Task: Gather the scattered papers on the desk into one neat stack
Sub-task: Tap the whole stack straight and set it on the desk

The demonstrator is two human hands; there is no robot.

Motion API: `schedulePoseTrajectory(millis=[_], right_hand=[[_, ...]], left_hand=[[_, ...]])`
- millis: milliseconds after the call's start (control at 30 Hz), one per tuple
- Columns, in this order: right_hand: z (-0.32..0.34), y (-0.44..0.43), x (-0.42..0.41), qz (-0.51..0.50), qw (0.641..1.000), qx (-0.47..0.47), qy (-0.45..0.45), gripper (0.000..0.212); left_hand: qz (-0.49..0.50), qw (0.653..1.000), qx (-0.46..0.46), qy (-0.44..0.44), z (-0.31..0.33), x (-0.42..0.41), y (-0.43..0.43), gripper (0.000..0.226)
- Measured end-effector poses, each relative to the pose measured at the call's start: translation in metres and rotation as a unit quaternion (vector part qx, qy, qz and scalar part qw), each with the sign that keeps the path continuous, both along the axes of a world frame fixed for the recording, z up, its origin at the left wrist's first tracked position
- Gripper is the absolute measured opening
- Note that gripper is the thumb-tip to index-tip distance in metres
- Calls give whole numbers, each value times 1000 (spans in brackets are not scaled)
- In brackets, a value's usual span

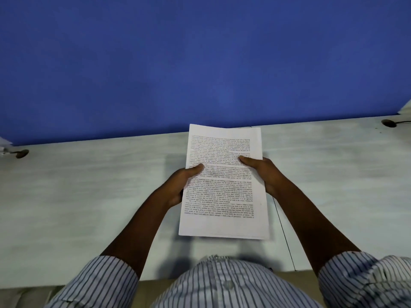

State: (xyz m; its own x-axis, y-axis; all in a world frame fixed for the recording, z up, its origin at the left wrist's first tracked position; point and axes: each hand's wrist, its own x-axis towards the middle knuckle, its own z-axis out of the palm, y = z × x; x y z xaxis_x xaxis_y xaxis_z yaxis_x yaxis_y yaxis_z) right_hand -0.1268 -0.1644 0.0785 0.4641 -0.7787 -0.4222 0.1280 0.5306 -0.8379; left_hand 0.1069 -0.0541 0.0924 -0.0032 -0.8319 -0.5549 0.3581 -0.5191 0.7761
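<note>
Head view: papers (223,181) gathered in one stack, held above the worktop (89,196). Left hand (181,185) and right hand (264,174) each grip a side edge, thumbs on top. Edges slightly uneven at the far end. Likely left: square up, set down. No loose sheets visible.

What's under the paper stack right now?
Pale desk shows around the paper stack. The left hand and right hand grip its sides, thumbs on top. Fingers underneath are covered by the sheets, as is any desk contact.
</note>
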Motion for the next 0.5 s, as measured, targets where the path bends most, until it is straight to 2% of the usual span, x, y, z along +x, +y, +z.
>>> schedulePoseTrajectory(millis=[133,233,333,433,500], right_hand=[[-10,-1,3,59,997,46,-34,39],[-12,1,11,16,997,-74,16,39],[-5,6,14,-22,984,-166,67,28],[-14,11,7,-34,975,-202,83,27],[-26,17,2,-13,977,-192,97,28]], left_hand=[[46,998,-16,-48,-7,-1,0,34],[85,983,-62,-149,-9,-1,2,33],[151,961,-110,-205,-2,-5,4,43],[209,940,-124,-239,-7,-12,9,55],[211,942,-115,-233,-19,-19,14,54]])
